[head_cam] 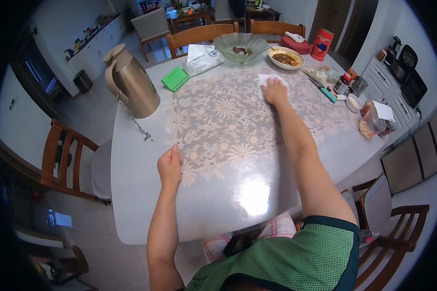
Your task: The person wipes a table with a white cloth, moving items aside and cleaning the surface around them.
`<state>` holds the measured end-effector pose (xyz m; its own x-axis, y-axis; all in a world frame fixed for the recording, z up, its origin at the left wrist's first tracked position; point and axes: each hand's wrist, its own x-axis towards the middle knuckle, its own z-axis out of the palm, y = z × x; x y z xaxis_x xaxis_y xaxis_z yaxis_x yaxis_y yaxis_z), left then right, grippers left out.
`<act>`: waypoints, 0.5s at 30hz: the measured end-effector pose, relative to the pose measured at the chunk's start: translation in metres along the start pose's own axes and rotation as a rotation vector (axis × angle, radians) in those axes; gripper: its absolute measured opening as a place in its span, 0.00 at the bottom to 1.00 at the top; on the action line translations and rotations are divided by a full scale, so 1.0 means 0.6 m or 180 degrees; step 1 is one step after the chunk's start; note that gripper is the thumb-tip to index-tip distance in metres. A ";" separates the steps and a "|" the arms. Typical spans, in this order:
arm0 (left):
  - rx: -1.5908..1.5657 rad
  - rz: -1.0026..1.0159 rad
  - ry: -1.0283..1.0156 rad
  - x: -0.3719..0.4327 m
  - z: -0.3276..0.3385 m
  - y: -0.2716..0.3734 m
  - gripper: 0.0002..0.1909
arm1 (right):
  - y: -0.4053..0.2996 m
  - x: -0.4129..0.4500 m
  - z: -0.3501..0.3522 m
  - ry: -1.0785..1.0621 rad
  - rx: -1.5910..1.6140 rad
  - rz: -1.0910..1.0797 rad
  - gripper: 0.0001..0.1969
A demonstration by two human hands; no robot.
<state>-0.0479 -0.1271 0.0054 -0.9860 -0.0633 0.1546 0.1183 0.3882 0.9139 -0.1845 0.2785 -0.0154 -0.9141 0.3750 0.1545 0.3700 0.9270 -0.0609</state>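
My right hand (275, 91) presses flat on a white paper tissue or wipe (264, 79), spread on the far half of the dining table (211, 214). The table's middle bears a floral pattern. My left hand (169, 165) rests near the table's left side, its fingers curled closed with the thumb on top. Nothing shows in that fist, though its inside is hidden. Beyond my right hand stand a white bowl (294, 66) with brown food remains and a ribbed glass bowl (224, 51) holding several grapes.
A gold thermos jug (140, 89) with a hanging chain stands at left, near a green plastic case (175, 78) and a white wipes packet (204, 67). On the right are a teal-handled knife (327, 94), a red can (321, 45), a small bowl (354, 103) and a clear plastic jar (375, 123). Wooden chairs surround the table.
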 end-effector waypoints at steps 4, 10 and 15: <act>0.0223 0.0123 -0.0007 0.007 0.010 0.014 0.25 | 0.022 -0.007 0.000 0.0420 0.0132 0.0484 0.26; 0.0344 0.0197 0.0050 0.015 0.016 -0.003 0.25 | -0.034 -0.048 0.012 0.0559 0.0551 -0.0962 0.14; 0.0411 0.0215 -0.0008 0.016 0.007 -0.003 0.26 | -0.032 -0.252 -0.058 0.0483 0.1073 -0.2068 0.11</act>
<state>-0.0580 -0.1243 0.0034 -0.9765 -0.0307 0.2131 0.1686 0.5066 0.8456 -0.0479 0.2038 -0.0029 -0.8892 -0.2301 0.3954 -0.3301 0.9212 -0.2062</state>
